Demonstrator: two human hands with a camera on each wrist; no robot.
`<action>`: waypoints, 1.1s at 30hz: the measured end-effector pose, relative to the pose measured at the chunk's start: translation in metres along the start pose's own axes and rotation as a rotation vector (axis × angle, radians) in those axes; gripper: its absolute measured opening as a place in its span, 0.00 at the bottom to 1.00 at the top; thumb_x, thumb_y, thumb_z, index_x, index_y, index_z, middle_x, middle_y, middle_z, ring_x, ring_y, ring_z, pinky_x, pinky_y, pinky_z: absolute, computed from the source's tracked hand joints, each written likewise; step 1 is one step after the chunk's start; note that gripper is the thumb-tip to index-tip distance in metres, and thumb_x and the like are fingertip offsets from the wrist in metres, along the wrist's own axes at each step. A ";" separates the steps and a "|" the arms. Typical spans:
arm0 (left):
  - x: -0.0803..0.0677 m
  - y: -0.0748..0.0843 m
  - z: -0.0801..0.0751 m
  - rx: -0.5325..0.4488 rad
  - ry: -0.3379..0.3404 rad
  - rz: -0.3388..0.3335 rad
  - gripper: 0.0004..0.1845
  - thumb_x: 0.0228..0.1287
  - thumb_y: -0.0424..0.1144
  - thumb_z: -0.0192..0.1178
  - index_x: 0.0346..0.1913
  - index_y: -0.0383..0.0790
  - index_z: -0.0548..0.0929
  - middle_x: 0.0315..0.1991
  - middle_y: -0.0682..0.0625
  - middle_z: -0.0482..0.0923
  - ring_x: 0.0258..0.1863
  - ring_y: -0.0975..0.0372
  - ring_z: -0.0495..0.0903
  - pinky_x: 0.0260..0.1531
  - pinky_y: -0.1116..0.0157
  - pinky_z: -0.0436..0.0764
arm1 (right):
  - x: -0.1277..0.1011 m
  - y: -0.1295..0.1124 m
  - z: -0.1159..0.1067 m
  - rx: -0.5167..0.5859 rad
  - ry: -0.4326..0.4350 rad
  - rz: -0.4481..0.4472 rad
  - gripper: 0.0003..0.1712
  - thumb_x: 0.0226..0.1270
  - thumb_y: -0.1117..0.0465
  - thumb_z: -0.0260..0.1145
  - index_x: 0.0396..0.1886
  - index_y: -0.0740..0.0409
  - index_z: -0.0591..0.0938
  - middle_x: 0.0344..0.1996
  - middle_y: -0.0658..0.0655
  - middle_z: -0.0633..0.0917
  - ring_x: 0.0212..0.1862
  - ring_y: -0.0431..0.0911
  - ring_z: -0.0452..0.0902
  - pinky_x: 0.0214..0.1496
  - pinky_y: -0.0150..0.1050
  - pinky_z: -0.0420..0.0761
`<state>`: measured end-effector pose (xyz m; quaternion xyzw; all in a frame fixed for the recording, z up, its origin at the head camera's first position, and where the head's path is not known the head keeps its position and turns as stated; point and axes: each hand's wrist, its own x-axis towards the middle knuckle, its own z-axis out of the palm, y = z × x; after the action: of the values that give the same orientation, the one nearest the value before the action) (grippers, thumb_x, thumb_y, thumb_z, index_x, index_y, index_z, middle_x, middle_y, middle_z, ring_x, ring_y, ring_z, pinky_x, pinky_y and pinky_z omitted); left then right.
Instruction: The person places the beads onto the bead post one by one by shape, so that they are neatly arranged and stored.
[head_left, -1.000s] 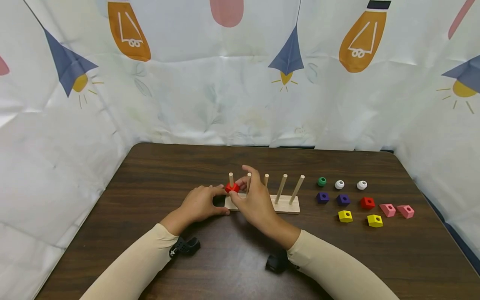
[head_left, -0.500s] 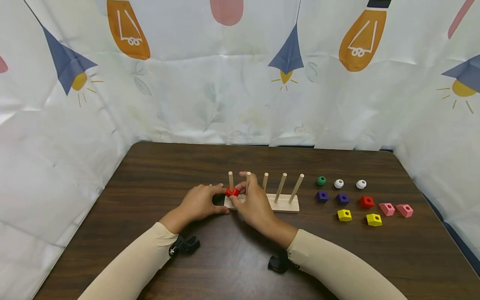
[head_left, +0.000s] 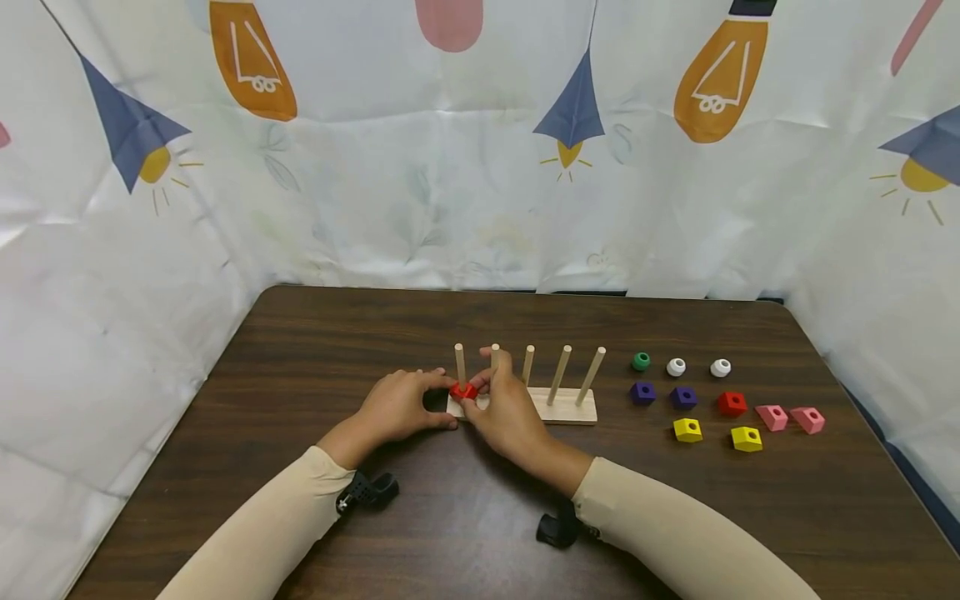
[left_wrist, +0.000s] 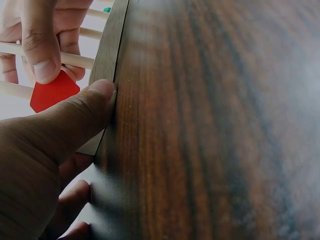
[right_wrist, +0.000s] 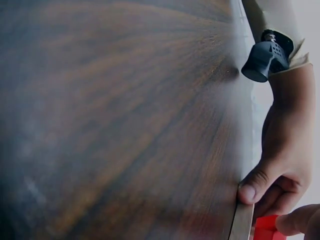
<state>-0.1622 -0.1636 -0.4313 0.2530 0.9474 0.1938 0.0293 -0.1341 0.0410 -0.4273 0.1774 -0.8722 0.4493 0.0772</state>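
White cloth (head_left: 450, 225) printed with orange bulbs and blue shapes hangs beyond the hands, behind a dark wood-grain bench (head_left: 337, 325). Both hands work close together at one end of a pale wooden base (head_left: 566, 408) that carries five upright pegs. Left hand (head_left: 397, 406) grips that end, its thumb against the near edge and its other fingers around the far side, the fingertips just beside a red block (head_left: 462, 391). Right hand (head_left: 510, 408) pinches the same block between thumb and fingers. The block sits between the two hands, threaded low on the leftmost peg (head_left: 460, 362); whether it touches the base cannot be made out. Just beside the right hand's fingers rises the second peg (head_left: 495, 357), and the other pegs (head_left: 560, 375) stand to that hand's right.

Well to the right of the right hand lie loose pieces in rough rows: a green bead (head_left: 641, 362) and two white beads (head_left: 676, 367) farthest, then two purple blocks (head_left: 642, 393), another red block (head_left: 732, 404) and two pink blocks (head_left: 772, 417), with two yellow blocks (head_left: 687, 430) nearest. Behind the hands, black devices (head_left: 372, 490) sit at the cuffs of beige sleeves (head_left: 262, 525).
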 end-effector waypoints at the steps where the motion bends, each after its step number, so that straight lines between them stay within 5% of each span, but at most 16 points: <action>1: 0.000 0.000 0.000 0.000 0.000 -0.001 0.32 0.52 0.58 0.78 0.60 0.52 0.87 0.63 0.42 0.80 0.60 0.43 0.80 0.51 0.44 0.80 | 0.000 0.000 0.000 -0.004 -0.001 0.003 0.41 0.61 0.68 0.77 0.67 0.65 0.62 0.38 0.53 0.86 0.41 0.50 0.84 0.46 0.44 0.82; 9: -0.001 -0.001 0.001 -0.012 -0.001 -0.001 0.32 0.53 0.58 0.78 0.61 0.52 0.86 0.63 0.42 0.80 0.60 0.43 0.80 0.52 0.44 0.80 | -0.001 0.000 -0.003 -0.017 -0.036 0.000 0.42 0.61 0.67 0.77 0.68 0.66 0.62 0.42 0.56 0.86 0.46 0.52 0.84 0.51 0.47 0.81; 17: -0.001 0.000 -0.001 -0.005 -0.011 -0.009 0.33 0.53 0.58 0.77 0.62 0.53 0.86 0.63 0.43 0.79 0.60 0.43 0.79 0.53 0.44 0.79 | -0.013 -0.005 -0.025 -0.085 -0.197 -0.003 0.48 0.66 0.61 0.74 0.76 0.66 0.56 0.65 0.67 0.77 0.61 0.56 0.79 0.58 0.51 0.79; 22: -0.001 0.000 -0.001 -0.007 -0.019 -0.016 0.33 0.53 0.59 0.77 0.62 0.53 0.86 0.64 0.43 0.79 0.62 0.42 0.78 0.55 0.43 0.78 | -0.021 -0.006 -0.044 -0.144 -0.303 -0.002 0.48 0.68 0.57 0.73 0.77 0.69 0.55 0.64 0.67 0.77 0.55 0.55 0.82 0.53 0.51 0.81; 26: -0.001 0.000 0.000 -0.009 -0.023 -0.021 0.33 0.53 0.60 0.77 0.63 0.54 0.85 0.65 0.43 0.78 0.63 0.42 0.78 0.56 0.43 0.77 | -0.028 0.000 -0.057 -0.142 -0.365 -0.013 0.48 0.70 0.57 0.71 0.78 0.65 0.54 0.66 0.63 0.77 0.62 0.54 0.79 0.60 0.52 0.78; 33: -0.001 -0.002 0.002 -0.005 -0.023 -0.031 0.34 0.53 0.60 0.77 0.63 0.54 0.85 0.65 0.44 0.78 0.63 0.42 0.77 0.57 0.43 0.76 | -0.040 0.017 -0.087 -0.243 -0.378 -0.144 0.44 0.71 0.54 0.71 0.79 0.56 0.58 0.60 0.55 0.83 0.58 0.51 0.82 0.56 0.51 0.81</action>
<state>-0.1617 -0.1647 -0.4340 0.2405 0.9503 0.1926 0.0436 -0.1055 0.1306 -0.4010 0.3097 -0.9039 0.2930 -0.0346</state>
